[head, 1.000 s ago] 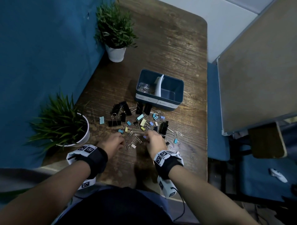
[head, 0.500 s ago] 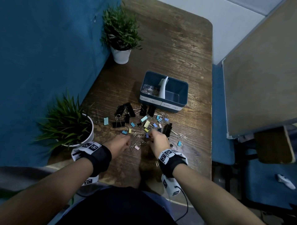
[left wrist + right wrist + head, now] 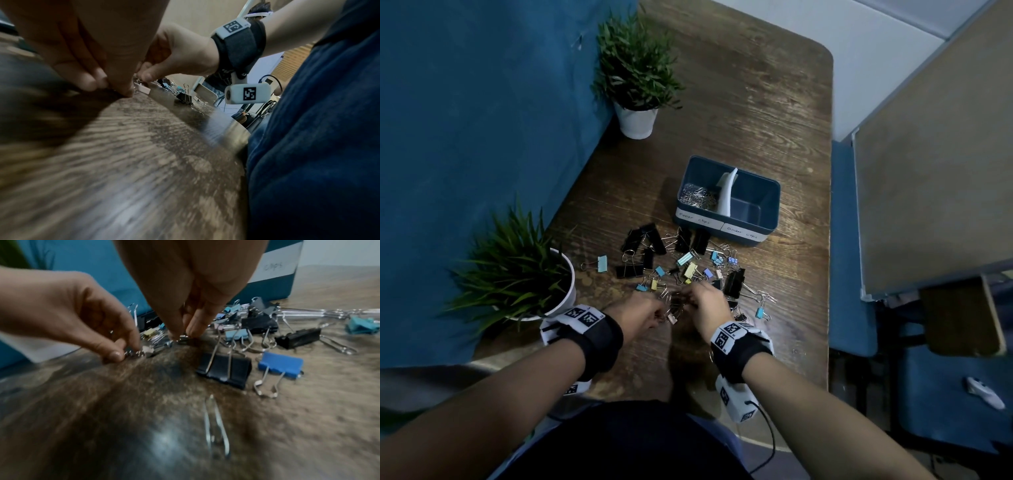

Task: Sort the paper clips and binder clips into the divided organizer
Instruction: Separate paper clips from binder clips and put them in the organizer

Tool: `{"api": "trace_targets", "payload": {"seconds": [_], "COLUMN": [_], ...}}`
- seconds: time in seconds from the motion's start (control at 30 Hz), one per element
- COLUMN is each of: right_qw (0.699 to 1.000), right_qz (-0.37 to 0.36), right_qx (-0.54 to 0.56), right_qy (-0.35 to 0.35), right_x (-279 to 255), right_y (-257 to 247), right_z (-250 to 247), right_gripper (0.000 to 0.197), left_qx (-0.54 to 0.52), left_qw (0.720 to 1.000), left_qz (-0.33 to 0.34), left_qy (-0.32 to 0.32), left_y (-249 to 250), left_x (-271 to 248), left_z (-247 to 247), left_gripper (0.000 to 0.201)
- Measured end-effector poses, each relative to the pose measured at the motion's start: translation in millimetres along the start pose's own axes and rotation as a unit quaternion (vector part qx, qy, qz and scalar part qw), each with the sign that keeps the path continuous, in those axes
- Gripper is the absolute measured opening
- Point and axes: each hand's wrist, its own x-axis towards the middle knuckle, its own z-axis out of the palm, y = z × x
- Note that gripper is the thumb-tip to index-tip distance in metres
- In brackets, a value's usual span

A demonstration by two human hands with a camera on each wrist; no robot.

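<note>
The blue divided organizer (image 3: pixel 773 205) stands mid-table with silver paper clips (image 3: pixel 697 197) in its left compartment; the right compartment looks bare. Between it and me lies a mixed pile of binder clips (image 3: pixel 681 263), black and coloured. At the pile's near edge my left hand (image 3: pixel 125 352) pinches small silver paper clips (image 3: pixel 133 352) against the wood, beside a pale small binder clip (image 3: pixel 148 349). My right hand (image 3: pixel 183 335) pinches a silver paper clip (image 3: pixel 184 338) with thumb and fingertip. In the head view the two hands (image 3: pixel 643 313) (image 3: pixel 710 306) nearly touch.
A black binder clip (image 3: pixel 226 369), a blue one (image 3: pixel 280 365) and a loose paper clip (image 3: pixel 216 425) lie near my right hand. Potted plants stand at the left (image 3: pixel 517 274) and at the back (image 3: pixel 635 85). The table's right edge (image 3: pixel 825 274) drops off to blue chairs.
My two hands have drawn closer together at the near edge of the pile. The pile and the organizer have stayed put.
</note>
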Motion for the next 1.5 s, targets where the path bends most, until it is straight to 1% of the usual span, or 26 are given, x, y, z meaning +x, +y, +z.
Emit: {"api": "trace_targets", "payload": {"seconds": [0.1, 0.2, 0.27, 0.37, 0.43, 0.53, 0.6, 0.67, 0.77, 0.83, 0.9, 0.97, 1.03, 1.07, 1.13, 1.23, 1.3, 1.37, 1.43, 1.5], "right_qw": [0.999, 0.998, 0.999, 0.999, 0.999, 0.998, 0.998, 0.997, 0.996, 0.991, 0.985, 0.980, 0.983, 0.986, 0.991, 0.991, 0.990, 0.987, 0.983, 0.979], "right_qz": [0.031, 0.048, 0.041, 0.016, 0.010, 0.021, 0.024, 0.021, 0.015, 0.023, 0.048, 0.063, 0.066, 0.060, 0.049, 0.054, 0.067, 0.089, 0.112, 0.118], "right_qx": [0.012, 0.015, -0.010, -0.038, -0.041, -0.050, -0.053, -0.061, -0.074, -0.102, -0.126, -0.139, -0.121, -0.103, -0.079, -0.074, -0.068, -0.066, -0.066, -0.071], "right_qy": [0.008, 0.028, 0.023, 0.012, 0.007, -0.011, -0.025, -0.037, -0.053, -0.080, -0.111, -0.127, -0.122, -0.114, -0.098, -0.099, -0.104, -0.116, -0.132, -0.153], "right_x": [6.0, 3.8, -0.2, -4.6, -4.7, -1.1, 2.2, 4.5, 5.5, 8.1, 12.9, 16.9, 18.2, 17.8, 16.3, 17.3, 18.6, 20.4, 23.2, 25.5], "right_y": [2.7, 6.7, 7.4, 3.4, 0.2, -4.8, -7.6, -9.5, -12.8, -16.4, -21.4, -26.3, -29.5, -30.3, -31.6, -31.8, -31.8, -31.1, -30.1, -30.0], "right_z": [-6.7, -7.3, -4.3, 0.9, 3.5, 1.8, -1.4, -2.5, -2.6, -4.2, -9.1, -14.4, -16.0, -15.1, -14.4, -14.4, -14.5, -12.5, -9.6, -10.2], "right_gripper": [0.041, 0.038, 0.038, 0.044, 0.045, 0.034, 0.031, 0.032, 0.040, 0.043, 0.038, 0.035, 0.039, 0.042, 0.043, 0.038, 0.039, 0.044, 0.052, 0.056], "left_qx": [-0.002, 0.007, 0.030, 0.068, 0.070, 0.007, -0.025, -0.055, -0.064, -0.061, -0.047, -0.031, -0.009, 0.009, 0.035, 0.056, 0.038, 0.023, 0.039, 0.058], "left_qw": [1.000, 1.000, 0.999, 0.997, 0.997, 0.999, 0.998, 0.995, 0.993, 0.995, 0.996, 0.998, 0.999, 0.999, 0.999, 0.997, 0.998, 0.999, 0.997, 0.992], "left_qz": [-0.006, -0.021, -0.018, -0.009, -0.015, -0.040, -0.057, -0.059, -0.048, -0.044, -0.035, -0.025, -0.023, -0.025, -0.031, -0.047, -0.044, -0.036, -0.068, -0.107], "left_qy": [0.006, 0.002, -0.018, -0.043, -0.038, -0.012, 0.020, 0.064, 0.081, 0.071, 0.068, 0.058, 0.041, 0.033, 0.027, 0.026, 0.020, 0.004, -0.007, -0.026], "left_y": [-0.2, -3.1, 1.3, 10.8, 13.4, 10.0, 6.0, 0.4, -4.8, -4.2, -1.2, 2.6, 5.9, 8.5, 13.5, 21.3, 27.3, 29.8, 32.9, 36.6], "left_x": [2.6, 6.3, 6.4, 5.5, 5.1, 4.3, 0.4, -3.9, -4.3, -0.6, 4.3, 8.1, 11.2, 12.4, 13.4, 15.4, 18.6, 23.1, 25.0, 26.4], "left_z": [0.4, -1.5, -4.9, -6.2, -6.2, -5.9, -4.9, -3.4, -4.0, -5.1, -6.1, -8.7, -11.5, -12.9, -15.1, -17.9, -19.2, -19.9, -22.3, -25.9], "left_gripper": [0.014, 0.009, 0.009, 0.013, 0.011, 0.007, 0.011, 0.010, 0.009, 0.009, 0.012, 0.020, 0.029, 0.031, 0.030, 0.029, 0.025, 0.023, 0.021, 0.021]}}
